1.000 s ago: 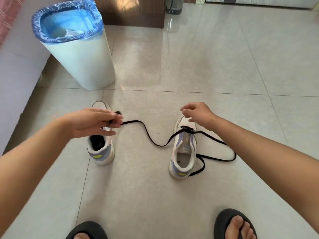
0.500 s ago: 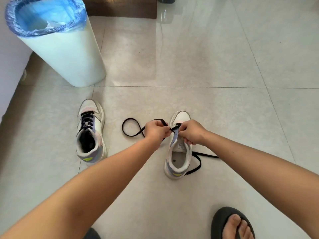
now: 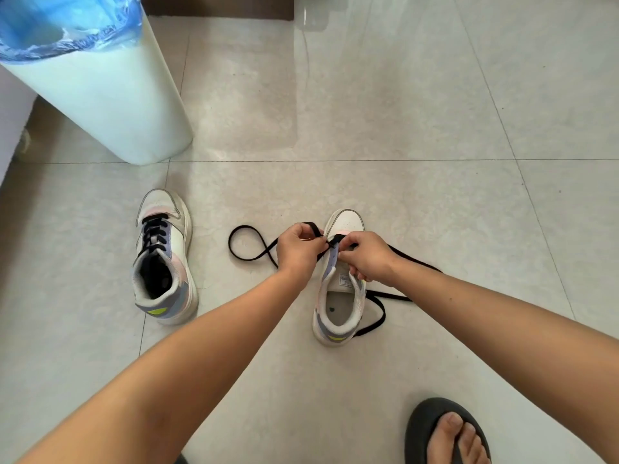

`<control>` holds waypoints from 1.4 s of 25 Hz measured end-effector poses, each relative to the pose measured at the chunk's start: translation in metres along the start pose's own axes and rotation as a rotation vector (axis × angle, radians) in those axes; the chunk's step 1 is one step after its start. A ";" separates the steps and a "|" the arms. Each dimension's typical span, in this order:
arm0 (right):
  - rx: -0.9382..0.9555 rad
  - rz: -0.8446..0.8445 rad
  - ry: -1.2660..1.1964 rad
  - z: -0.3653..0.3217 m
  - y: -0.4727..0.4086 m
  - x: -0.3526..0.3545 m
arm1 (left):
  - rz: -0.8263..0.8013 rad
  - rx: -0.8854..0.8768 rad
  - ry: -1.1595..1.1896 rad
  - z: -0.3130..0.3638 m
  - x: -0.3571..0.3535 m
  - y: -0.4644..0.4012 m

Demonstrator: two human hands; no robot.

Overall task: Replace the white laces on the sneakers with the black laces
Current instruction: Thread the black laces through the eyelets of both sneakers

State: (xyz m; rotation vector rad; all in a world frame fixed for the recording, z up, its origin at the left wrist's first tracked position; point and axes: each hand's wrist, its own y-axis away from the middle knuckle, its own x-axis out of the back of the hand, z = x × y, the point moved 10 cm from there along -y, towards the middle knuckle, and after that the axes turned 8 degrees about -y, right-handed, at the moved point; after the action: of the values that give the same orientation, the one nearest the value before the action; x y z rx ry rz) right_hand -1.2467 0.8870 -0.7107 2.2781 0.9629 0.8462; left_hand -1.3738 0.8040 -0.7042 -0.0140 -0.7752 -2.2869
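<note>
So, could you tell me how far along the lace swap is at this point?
About halfway. Done: the left sneaker already carries black lacing up its front. In hand: both hands, left hand and right hand, pinch the black lace at the front of the right sneaker, with its ends loose on the floor either side. Left: lacing the rest of that sneaker. No white laces are in view.

Both arms outstretched, left grip and right grip curled, pinching, knuckles nearly touching.
</note>
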 end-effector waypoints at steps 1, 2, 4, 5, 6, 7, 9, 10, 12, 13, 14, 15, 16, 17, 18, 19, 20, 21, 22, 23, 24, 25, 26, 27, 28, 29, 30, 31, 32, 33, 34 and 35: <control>-0.002 0.002 -0.008 0.001 -0.001 0.000 | -0.003 -0.021 -0.018 0.003 0.000 0.000; -0.004 0.003 -0.018 0.001 -0.001 0.000 | -0.011 -0.044 -0.047 0.005 -0.001 0.000; -0.006 0.006 -0.036 0.001 0.000 0.000 | -0.044 -0.091 -0.105 0.011 -0.003 -0.001; -0.006 0.007 -0.046 0.002 0.000 -0.001 | -0.063 -0.117 -0.138 0.014 -0.004 -0.002; -0.006 0.009 -0.059 0.002 0.001 -0.001 | -0.078 -0.152 -0.189 0.017 -0.004 -0.002; -0.006 0.012 -0.073 0.002 0.002 -0.002 | -0.093 -0.193 -0.247 0.021 -0.004 -0.003; -0.001 0.017 -0.089 0.000 0.003 -0.002 | -0.119 -0.269 -0.335 0.027 -0.006 -0.003; 0.002 0.018 -0.093 -0.001 0.003 -0.001 | -0.131 -0.306 -0.369 0.030 -0.007 -0.003; 0.002 0.017 -0.098 -0.001 0.004 0.000 | -0.161 -0.382 -0.450 0.034 -0.011 -0.003; -0.002 0.019 -0.100 -0.001 0.005 0.000 | -0.177 -0.410 -0.489 0.034 -0.013 -0.003; -0.005 0.022 -0.102 -0.001 0.006 -0.001 | -0.190 -0.425 -0.515 0.034 -0.013 -0.003; -0.008 0.025 -0.105 -0.001 0.007 -0.001 | -0.199 -0.426 -0.520 0.032 -0.013 -0.003; -0.011 0.027 -0.109 -0.001 0.008 -0.002 | -0.201 -0.414 -0.506 0.030 -0.012 -0.003; -0.013 0.026 -0.114 -0.002 0.008 -0.003 | -0.193 -0.395 -0.477 0.027 -0.010 -0.003; -0.013 0.025 -0.118 -0.003 0.008 -0.003 | -0.180 -0.389 -0.459 0.027 -0.009 -0.003; -0.014 0.024 -0.118 -0.004 0.008 -0.003 | -0.167 -0.406 -0.469 0.028 -0.008 -0.002; -0.016 0.026 -0.117 -0.004 0.007 -0.003 | -0.160 -0.447 -0.509 0.031 -0.010 0.000; -0.020 0.027 -0.118 -0.004 0.007 -0.002 | -0.161 -0.498 -0.554 0.036 -0.012 0.002; -0.023 0.027 -0.122 -0.004 0.006 -0.002 | -0.167 -0.547 -0.590 0.040 -0.014 0.004; -0.026 0.024 -0.126 -0.003 0.006 -0.003 | -0.175 -0.591 -0.621 0.044 -0.016 0.006; -0.027 0.021 -0.126 -0.003 0.005 -0.003 | -0.186 -0.631 -0.653 0.048 -0.018 0.007; -0.028 0.018 -0.121 -0.003 0.004 -0.003 | -0.200 -0.669 -0.687 0.051 -0.019 0.008; -0.026 0.015 -0.112 -0.003 0.003 -0.003 | -0.220 -0.713 -0.722 0.055 -0.022 0.010; -0.022 0.013 -0.100 -0.003 0.003 -0.003 | -0.251 -0.763 -0.764 0.059 -0.026 0.012; -0.014 0.010 -0.090 -0.004 0.002 -0.003 | -0.291 -0.823 -0.817 0.062 -0.030 0.016; -0.006 0.008 -0.083 -0.004 0.002 -0.003 | -0.335 -0.889 -0.880 0.064 -0.035 0.020; 0.002 0.005 -0.077 -0.004 0.002 -0.003 | -0.374 -0.947 -0.938 0.065 -0.039 0.025; 0.009 0.004 -0.073 -0.005 0.002 -0.003 | -0.399 -0.990 -0.973 0.066 -0.042 0.028; 0.015 0.001 -0.067 -0.005 0.002 -0.003 | -0.409 -1.015 -0.975 0.068 -0.042 0.030; 0.020 -0.002 -0.056 -0.006 0.001 -0.003 | -0.408 -1.026 -0.955 0.071 -0.043 0.031; 0.023 -0.007 -0.044 -0.006 0.001 -0.003 | -0.404 -1.015 -0.924 0.073 -0.043 0.031; 0.023 -0.011 -0.034 -0.006 0.000 -0.003 | -0.396 -0.973 -0.885 0.074 -0.043 0.027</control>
State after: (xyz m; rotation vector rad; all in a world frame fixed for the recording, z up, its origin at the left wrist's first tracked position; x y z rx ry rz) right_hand -1.2527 0.8859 -0.7077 2.2972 0.9742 0.7925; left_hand -1.3393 0.8548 -0.6390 -1.4893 0.0610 -2.7920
